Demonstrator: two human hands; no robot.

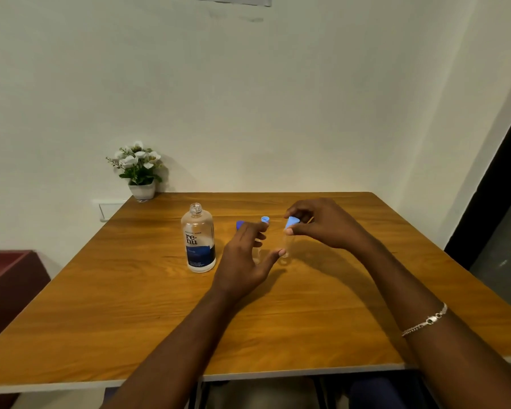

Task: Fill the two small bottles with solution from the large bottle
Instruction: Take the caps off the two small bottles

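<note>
step: uncapping small bottles | right hand is pinching light-blue cap | left hand is spreading, steadying second small bottle | next: probably pouring from open renu bottle

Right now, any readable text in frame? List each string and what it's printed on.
"re-nu": brand name in large dark letters on the large bottle, upper part of its label.
Small line just above "re-nu": too small to read.
Print on the blue band of the label and the fine lines beneath it: blurred, unreadable.
Small bottles, caps, flower pot: no text visible.
</note>
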